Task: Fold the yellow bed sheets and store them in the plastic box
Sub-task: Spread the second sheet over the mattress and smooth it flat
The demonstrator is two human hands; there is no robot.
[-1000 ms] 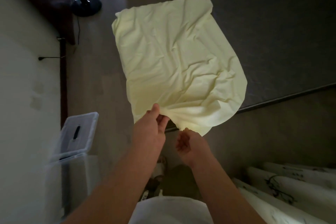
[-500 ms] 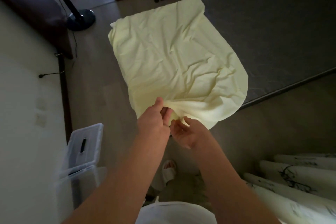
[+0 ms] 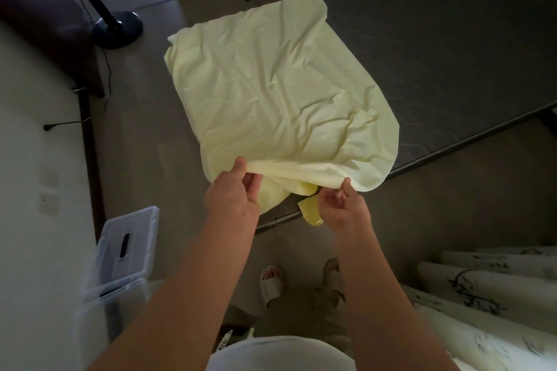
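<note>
While the room sat dim, the clear plastic box (image 3: 111, 274) stood on the floor at far left by the wall, its lid (image 3: 128, 242) tilted on top w/ a dark handle slot showing. Up behind it, a fan stand's round base (image 3: 117, 29) rested on the floor, pole leaning left, cord trailing down.

Next over, the left hand (image 3: 233, 194) pinched the near edge of the yellow sheet (image 3: 277, 93), thumb on top, fingers curled under the fabric. The sheet was spread wide & creased, far end lying on the dark grey mattress (image 3: 446, 48), left part hanging past the mattress edge over the floor. Near edge was lifted between both hands, sagging a bit in the middle, w/ a brighter yellow fold (image 3: 312, 211) dangling beneath.

Right hand (image 3: 342, 208) gripped that same edge near the right corner, palm turned up, thumb & fingertips clamped on the cloth. Hands were apart, not touching.

Below, two feet in pale slippers (image 3: 271, 280) stood on the floor. At far right, white rolls w/ dark branch prints (image 3: 488, 289) lay stacked side by side.
</note>
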